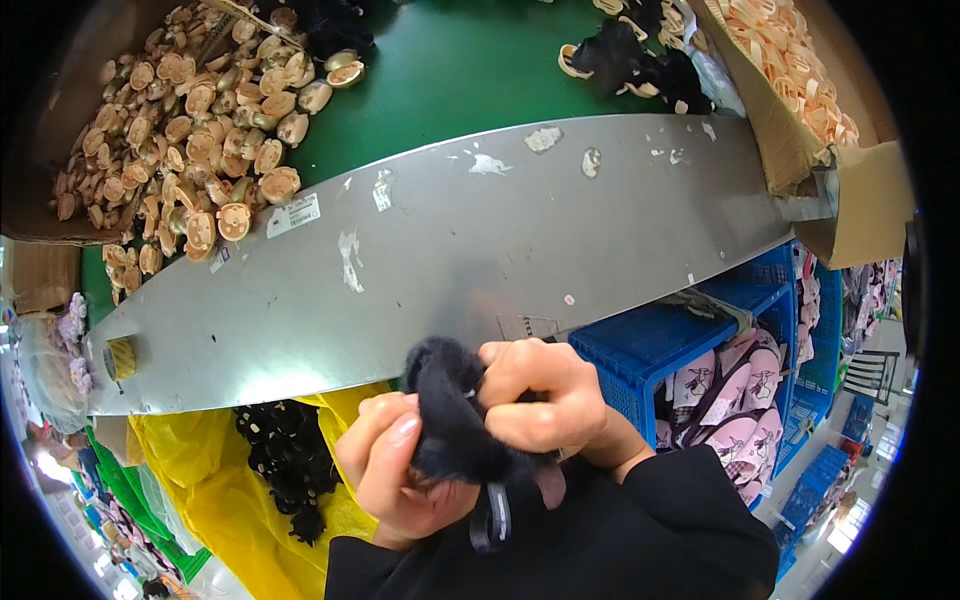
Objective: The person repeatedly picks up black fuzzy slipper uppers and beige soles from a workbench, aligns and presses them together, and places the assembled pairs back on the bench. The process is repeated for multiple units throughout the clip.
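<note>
A black plush piece (445,405) is held up between my two hands, close to my body and just off the near edge of the metal table. My left hand (395,470) grips its left and lower side, thumb and fingers closed. On the other side my right hand (540,395) is curled with its fingers pinching the plush's upper right part. A dark ribbon loop (492,520) and a small grey-pink flap (550,484) hang from the bottom. What lies inside the plush is hidden by my fingers.
A bare grey metal table edge (450,230) borders a green belt (460,70). Beige plastic shells (200,130) heap at far left; a carton of peach-coloured parts (790,70) stands far right. A yellow bag (200,480) holds black pieces. Blue crates (620,370) hold pink printed items.
</note>
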Action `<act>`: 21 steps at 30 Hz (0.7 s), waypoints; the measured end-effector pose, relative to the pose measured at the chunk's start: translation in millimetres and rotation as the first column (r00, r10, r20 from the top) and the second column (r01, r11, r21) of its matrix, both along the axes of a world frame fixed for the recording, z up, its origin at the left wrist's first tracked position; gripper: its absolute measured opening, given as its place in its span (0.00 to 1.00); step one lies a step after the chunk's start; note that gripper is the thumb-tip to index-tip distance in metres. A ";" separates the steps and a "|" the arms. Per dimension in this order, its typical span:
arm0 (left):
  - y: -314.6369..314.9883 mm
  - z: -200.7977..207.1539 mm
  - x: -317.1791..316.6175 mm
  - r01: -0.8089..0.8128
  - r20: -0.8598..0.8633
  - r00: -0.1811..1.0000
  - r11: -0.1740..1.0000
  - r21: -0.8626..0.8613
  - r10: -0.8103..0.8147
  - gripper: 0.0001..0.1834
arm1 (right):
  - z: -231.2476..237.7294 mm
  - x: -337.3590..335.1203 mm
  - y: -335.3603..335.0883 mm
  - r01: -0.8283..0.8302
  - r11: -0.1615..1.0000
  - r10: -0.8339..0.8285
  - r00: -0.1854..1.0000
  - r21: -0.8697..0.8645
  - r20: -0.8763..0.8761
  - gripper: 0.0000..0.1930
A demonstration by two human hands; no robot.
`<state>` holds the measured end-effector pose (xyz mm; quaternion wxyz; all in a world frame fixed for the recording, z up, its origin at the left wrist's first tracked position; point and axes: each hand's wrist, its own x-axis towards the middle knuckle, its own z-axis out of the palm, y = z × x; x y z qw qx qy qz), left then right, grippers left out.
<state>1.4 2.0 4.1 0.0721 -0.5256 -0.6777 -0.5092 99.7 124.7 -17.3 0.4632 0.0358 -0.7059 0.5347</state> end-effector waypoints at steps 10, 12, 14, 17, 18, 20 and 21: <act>7.6 -26.3 -4.8 -0.112 0.087 0.990 0.994 0.013 0.111 0.37 | -17.1 -11.1 -7.2 0.324 0.945 -0.326 0.942 0.033 0.077 0.17; 6.6 -32.7 -4.6 -0.144 0.163 0.978 0.986 0.077 0.130 0.41 | -19.2 -14.8 -11.9 0.348 0.936 -0.352 0.931 0.063 0.094 0.19; 16.4 -28.2 -8.0 -0.154 0.230 0.966 0.980 0.126 0.122 0.40 | -15.5 -22.7 -16.1 0.389 0.909 -0.402 0.913 0.146 0.070 0.18; 14.0 -24.4 -16.3 -0.180 0.152 0.973 0.983 0.023 0.174 0.36 | -13.1 -28.4 -21.3 0.406 0.887 -0.427 0.903 0.218 0.054 0.16; 10.1 -26.1 -17.4 -0.178 0.172 0.969 0.984 -0.004 0.176 0.36 | -12.4 -30.4 -22.4 0.414 0.883 -0.435 0.899 0.220 0.052 0.16; 10.7 -29.8 -24.6 -0.180 0.152 0.974 0.981 0.067 0.168 0.32 | -11.7 -29.5 -27.9 0.398 0.894 -0.424 0.899 0.204 0.106 0.18; 12.5 -31.1 -25.2 -0.175 0.213 0.965 0.980 0.100 0.151 0.30 | -10.6 -29.1 -27.6 0.400 0.888 -0.434 0.892 0.228 0.124 0.19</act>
